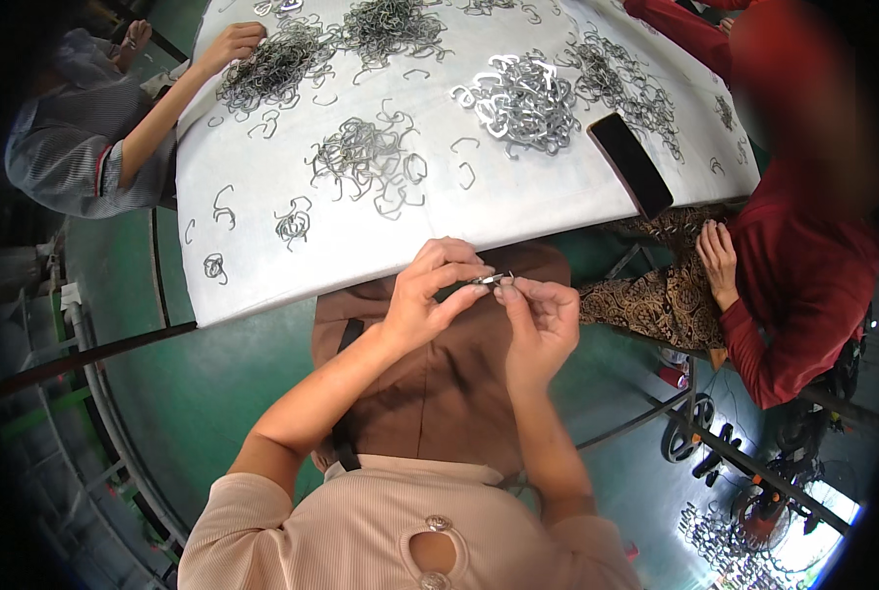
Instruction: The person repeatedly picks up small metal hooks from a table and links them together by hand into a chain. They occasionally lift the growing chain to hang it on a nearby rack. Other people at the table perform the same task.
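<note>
Insp. note, hands: your L hand (438, 293) is pinched narrow, thumb and fingers on a small metal piece (489, 279). Your R hand (544, 317) meets it, thumb and index closed at the piece's other end. Fingertips hide most of it; can't tell if it's one part or two hooked together.

Location: piece is over your lap, just off the near edge of the white-covered counter (253, 270), not above it.

Surroundings: loose pile of curved metal hooks (361, 157) ahead of you; small hook cluster (292, 224) to its left, nearer the edge; bright silver hook pile (528, 106) beyond, approx. centre-right. Black smartphone (631, 165) lies beside the silver pile, one end close to the counter edge. Co-worker's hand (240, 41) at L touches a dark hook pile (277, 67).

Risks (my judgement):
1. Drop. Grip is fingertip only, part is tiny; a slip could send it onto your brown trousers (439, 393) or the green floor (233, 379), hard to find.
2. Pinch/scratch. Thumbs work v. close to the metal ends; a sudden give could jab skin.
3. Mix-up. Piles sit near each other w/o dividers; a careless sweep could blend bright w/ dark.
4. Phone. An elbow knock could tip it off.
</note>
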`<action>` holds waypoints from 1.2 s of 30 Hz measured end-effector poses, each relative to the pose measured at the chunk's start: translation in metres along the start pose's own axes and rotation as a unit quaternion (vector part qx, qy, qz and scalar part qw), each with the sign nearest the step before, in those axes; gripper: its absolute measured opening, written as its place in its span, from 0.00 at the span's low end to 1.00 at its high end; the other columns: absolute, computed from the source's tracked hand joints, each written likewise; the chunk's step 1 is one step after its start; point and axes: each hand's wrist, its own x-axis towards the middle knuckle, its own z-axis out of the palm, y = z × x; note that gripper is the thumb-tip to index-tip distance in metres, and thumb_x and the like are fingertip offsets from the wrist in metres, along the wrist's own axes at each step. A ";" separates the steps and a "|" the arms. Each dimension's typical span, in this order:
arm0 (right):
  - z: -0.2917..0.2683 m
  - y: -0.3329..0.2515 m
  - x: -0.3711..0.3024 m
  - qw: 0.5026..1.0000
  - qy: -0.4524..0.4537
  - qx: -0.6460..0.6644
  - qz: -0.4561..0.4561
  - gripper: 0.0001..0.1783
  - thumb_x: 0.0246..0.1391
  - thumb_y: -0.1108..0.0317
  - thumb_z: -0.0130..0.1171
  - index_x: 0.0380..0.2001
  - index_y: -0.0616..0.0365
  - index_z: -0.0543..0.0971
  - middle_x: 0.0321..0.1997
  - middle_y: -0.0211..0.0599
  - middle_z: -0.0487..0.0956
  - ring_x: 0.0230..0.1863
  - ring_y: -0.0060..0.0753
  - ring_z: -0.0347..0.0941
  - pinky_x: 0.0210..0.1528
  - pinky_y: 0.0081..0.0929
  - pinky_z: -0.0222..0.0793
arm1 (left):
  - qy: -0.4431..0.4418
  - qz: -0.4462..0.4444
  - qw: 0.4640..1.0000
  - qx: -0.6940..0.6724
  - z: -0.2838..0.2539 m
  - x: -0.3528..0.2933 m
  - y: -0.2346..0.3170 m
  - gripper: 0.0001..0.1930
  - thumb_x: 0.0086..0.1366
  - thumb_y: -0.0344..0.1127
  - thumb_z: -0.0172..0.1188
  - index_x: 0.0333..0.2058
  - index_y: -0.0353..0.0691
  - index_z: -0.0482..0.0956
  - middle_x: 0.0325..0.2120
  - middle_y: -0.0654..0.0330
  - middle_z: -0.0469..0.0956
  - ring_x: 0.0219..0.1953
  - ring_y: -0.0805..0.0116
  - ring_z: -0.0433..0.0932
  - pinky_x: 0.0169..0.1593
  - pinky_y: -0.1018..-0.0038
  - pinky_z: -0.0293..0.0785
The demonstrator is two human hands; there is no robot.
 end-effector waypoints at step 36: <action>0.003 0.004 -0.001 0.999 -0.015 -0.025 -0.023 0.11 0.51 0.83 0.60 0.35 0.64 0.70 0.35 0.38 0.79 0.36 0.19 0.76 0.37 0.16 0.74 | -0.003 -0.176 0.981 -0.076 -0.002 0.015 0.046 0.08 0.59 0.26 0.61 0.38 0.32 0.78 0.32 0.55 0.82 0.37 0.70 0.81 0.44 0.76 0.75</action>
